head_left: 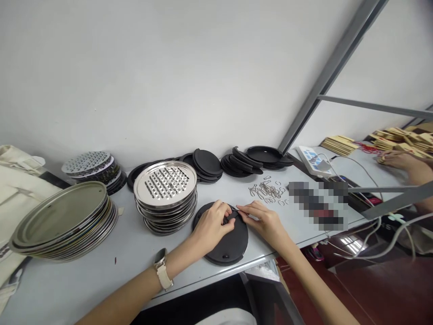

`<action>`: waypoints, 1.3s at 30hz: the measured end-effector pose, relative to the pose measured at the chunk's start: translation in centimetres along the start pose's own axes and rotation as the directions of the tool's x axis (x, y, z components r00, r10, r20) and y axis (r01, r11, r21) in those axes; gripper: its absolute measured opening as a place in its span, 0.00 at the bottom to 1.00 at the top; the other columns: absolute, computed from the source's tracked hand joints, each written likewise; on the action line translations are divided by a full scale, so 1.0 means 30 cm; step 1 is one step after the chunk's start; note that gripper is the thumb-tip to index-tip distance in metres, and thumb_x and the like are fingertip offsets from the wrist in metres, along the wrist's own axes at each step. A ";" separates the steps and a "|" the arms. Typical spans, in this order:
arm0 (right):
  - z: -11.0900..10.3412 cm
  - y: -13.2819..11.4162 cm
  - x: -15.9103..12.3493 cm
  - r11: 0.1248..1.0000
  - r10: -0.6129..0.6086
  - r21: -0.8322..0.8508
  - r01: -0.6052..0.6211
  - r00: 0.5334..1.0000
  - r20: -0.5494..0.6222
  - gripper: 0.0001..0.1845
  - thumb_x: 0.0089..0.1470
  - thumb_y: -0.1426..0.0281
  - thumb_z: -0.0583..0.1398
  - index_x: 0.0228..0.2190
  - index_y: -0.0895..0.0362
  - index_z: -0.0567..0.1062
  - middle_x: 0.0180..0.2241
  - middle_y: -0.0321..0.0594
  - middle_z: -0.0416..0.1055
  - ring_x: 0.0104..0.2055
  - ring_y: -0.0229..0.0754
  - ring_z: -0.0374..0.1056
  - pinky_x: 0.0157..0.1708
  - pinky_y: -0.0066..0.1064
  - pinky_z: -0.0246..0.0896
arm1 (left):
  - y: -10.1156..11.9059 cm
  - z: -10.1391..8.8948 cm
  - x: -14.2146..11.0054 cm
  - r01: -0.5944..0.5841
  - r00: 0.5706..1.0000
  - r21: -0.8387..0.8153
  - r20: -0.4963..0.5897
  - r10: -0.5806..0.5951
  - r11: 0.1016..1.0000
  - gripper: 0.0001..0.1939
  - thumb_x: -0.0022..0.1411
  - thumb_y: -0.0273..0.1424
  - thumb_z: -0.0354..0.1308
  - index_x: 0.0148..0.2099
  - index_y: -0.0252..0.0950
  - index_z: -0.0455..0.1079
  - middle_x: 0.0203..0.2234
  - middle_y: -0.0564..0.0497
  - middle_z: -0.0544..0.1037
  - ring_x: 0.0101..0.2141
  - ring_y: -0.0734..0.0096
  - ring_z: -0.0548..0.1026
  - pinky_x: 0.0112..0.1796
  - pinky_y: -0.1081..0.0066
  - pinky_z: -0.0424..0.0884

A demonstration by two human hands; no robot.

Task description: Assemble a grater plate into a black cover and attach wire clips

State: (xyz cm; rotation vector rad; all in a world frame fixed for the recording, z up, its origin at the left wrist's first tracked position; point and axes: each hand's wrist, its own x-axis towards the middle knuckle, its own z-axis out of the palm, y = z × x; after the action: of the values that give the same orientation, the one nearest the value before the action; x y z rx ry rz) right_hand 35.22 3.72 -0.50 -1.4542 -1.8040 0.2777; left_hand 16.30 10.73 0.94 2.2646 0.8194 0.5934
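A round black disc (233, 243) lies flat near the table's front edge, with a small dark hole or knob at its near side. My left hand (213, 223), wearing a watch, is over the disc's far left part. Its thumb and fingers close on a small black piece (230, 217), whose exact kind is unclear. From the right, my right hand (264, 221) meets it over the disc's far edge. Its fingertips pinch a tiny, shiny piece that looks metallic, mostly hidden by the fingers. Beyond my right hand lie loose metal rings and clips (267, 190).
Left of the disc stands a stack of round metal graters (165, 185). Further left are stacked oval trays (61, 216) and more graters (89, 164). Black discs (206, 163) line the wall. A grey metal frame (324, 85) rises at right; another person's hand (395, 159) rests beyond it.
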 end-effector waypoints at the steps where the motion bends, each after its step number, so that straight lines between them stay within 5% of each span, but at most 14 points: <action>1: 0.000 0.000 0.002 1.000 -0.009 -0.003 0.009 1.000 0.001 0.13 0.59 0.65 0.58 0.44 0.51 0.78 0.31 0.41 0.75 0.35 0.46 0.66 0.37 0.39 0.65 | 0.000 0.000 0.000 0.000 1.000 -0.006 0.003 0.000 1.000 0.04 0.61 0.31 0.56 0.38 0.37 0.67 0.36 0.52 0.71 0.27 0.72 0.69 0.34 0.69 0.66; 9: 0.003 -0.007 0.008 0.999 -0.028 -0.028 0.028 1.000 -0.004 0.12 0.60 0.67 0.57 0.43 0.51 0.78 0.29 0.41 0.73 0.33 0.45 0.66 0.33 0.38 0.65 | -0.011 0.008 -0.004 -0.016 1.000 -0.033 -0.016 0.016 0.999 0.03 0.61 0.30 0.57 0.39 0.38 0.67 0.36 0.52 0.70 0.28 0.72 0.69 0.33 0.71 0.65; 21: 0.014 -0.038 -0.064 0.991 -0.036 -0.134 0.014 0.985 -0.168 0.07 0.58 0.71 0.58 0.38 0.57 0.76 0.25 0.38 0.70 0.28 0.40 0.68 0.30 0.31 0.66 | -0.014 0.011 -0.005 -0.020 1.000 -0.014 -0.017 0.020 1.000 0.04 0.61 0.30 0.57 0.39 0.37 0.67 0.35 0.53 0.70 0.30 0.72 0.70 0.34 0.71 0.66; 39: 0.028 -0.037 -0.023 0.994 0.041 -0.090 -0.054 0.990 -0.135 0.03 0.56 0.72 0.59 0.33 0.58 0.74 0.25 0.36 0.69 0.28 0.39 0.67 0.30 0.29 0.64 | -0.019 0.019 -0.005 -0.016 0.999 -0.023 -0.036 0.015 1.000 0.04 0.60 0.30 0.58 0.39 0.37 0.67 0.35 0.54 0.70 0.28 0.73 0.69 0.33 0.72 0.65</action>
State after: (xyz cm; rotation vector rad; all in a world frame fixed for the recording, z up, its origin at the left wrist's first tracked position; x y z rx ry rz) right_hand 33.84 3.00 -0.69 -1.5458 -1.6966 0.1183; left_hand 16.31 10.71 0.12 2.2466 0.8086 0.6498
